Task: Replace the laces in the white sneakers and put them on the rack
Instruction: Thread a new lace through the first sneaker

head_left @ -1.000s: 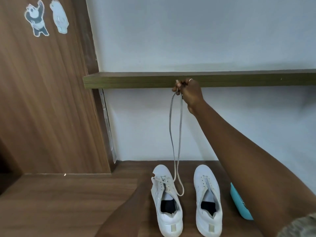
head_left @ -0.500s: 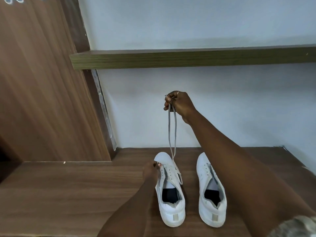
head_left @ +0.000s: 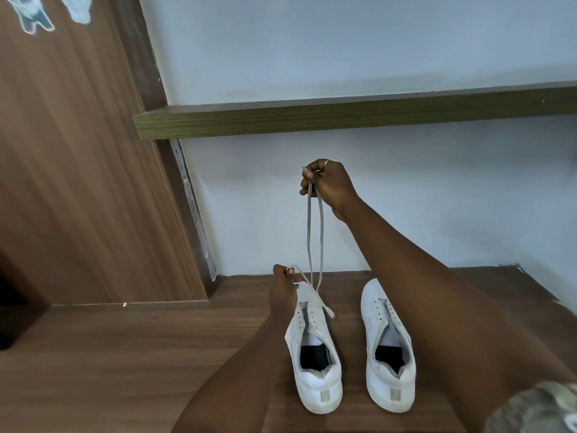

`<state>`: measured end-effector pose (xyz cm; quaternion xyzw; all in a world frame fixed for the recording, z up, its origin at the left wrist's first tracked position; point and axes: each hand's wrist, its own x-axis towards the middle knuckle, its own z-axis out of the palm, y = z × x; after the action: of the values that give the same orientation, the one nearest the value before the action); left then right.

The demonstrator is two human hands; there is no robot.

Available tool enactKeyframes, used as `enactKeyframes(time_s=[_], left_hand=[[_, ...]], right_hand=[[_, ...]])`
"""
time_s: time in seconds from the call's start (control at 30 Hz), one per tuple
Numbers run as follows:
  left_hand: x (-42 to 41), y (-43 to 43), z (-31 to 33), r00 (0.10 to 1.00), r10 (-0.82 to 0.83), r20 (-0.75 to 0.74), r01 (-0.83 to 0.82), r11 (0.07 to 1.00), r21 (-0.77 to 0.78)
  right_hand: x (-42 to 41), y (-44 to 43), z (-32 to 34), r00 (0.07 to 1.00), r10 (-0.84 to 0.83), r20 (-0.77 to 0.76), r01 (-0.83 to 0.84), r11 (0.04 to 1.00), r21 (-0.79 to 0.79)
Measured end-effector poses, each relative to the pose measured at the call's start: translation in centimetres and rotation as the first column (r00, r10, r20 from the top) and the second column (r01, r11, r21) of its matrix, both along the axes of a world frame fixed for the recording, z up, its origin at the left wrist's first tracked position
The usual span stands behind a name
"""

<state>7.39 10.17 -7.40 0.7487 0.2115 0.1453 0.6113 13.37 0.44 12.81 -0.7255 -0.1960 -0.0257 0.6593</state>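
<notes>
My right hand [head_left: 327, 185] grips the lace [head_left: 313, 239], holding two strands raised above the left sneaker [head_left: 315, 348] and below the shelf [head_left: 343, 115]. My left hand [head_left: 283, 289] pinches a portion of the same lace at the far end of that sneaker. The left sneaker and the right sneaker [head_left: 388, 348] stand side by side on the bench [head_left: 125, 354], heels near.

There are 2 white shoes: 1 left sneaker [head_left: 315, 379] and 1 right sneaker [head_left: 390, 385]. There is 1 lace [head_left: 309, 232]. There are 2 hands: 1 left hand [head_left: 282, 287] and 1 right hand [head_left: 329, 184]. There is 1 shelf [head_left: 343, 118]. There are 2 stickers: 1 dark sticker [head_left: 31, 14] and 1 pale sticker [head_left: 76, 7].
</notes>
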Motion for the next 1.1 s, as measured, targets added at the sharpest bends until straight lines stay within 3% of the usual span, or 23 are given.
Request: enactKeyframes(time_s=[0.13,0.3,0.47,0.57,0.7,0.87,1.0,1.1], left_hand=[[0.0,0.3,2.3,0.996,-0.043,-0.073,0.051,0.992,0.116],[-0.4,0.8,6.0,0.997,-0.017,-0.076,0.021,0.998,0.053],[-0.8,1.7,10.1,0.998,-0.044,-0.033,0.046,0.997,0.064],[-1.0,2.1,13.4,0.995,-0.097,-0.003,0.097,0.993,0.072],[-1.2,1.3,18.3,0.978,-0.210,0.000,0.210,0.975,0.080],[-1.3,0.4,22.9,0.957,-0.284,0.062,0.271,0.948,0.167],[-1.0,0.3,23.2,0.938,-0.341,0.059,0.321,0.920,0.225],[-0.7,0.1,22.7,0.931,-0.349,0.103,0.323,0.923,0.207]], right_hand=[[-1.6,-0.2,2.5,0.994,0.022,0.103,-0.013,0.996,-0.084],[-3.6,-0.4,8.3,0.965,0.073,0.253,-0.055,0.996,-0.077],[-3.7,-1.2,17.3,0.857,-0.126,0.499,0.145,0.989,0.002],[-3.4,-2.3,21.3,0.808,-0.126,0.576,0.214,0.973,-0.087],[-2.8,-2.9,23.9,0.809,-0.190,0.557,0.287,0.953,-0.093],[-2.7,-2.8,24.9,0.854,-0.265,0.448,0.289,0.957,0.015],[-3.0,-2.7,25.3,0.865,-0.311,0.395,0.290,0.950,0.113],[-3.4,-2.6,25.1,0.884,-0.247,0.396,0.242,0.968,0.061]])
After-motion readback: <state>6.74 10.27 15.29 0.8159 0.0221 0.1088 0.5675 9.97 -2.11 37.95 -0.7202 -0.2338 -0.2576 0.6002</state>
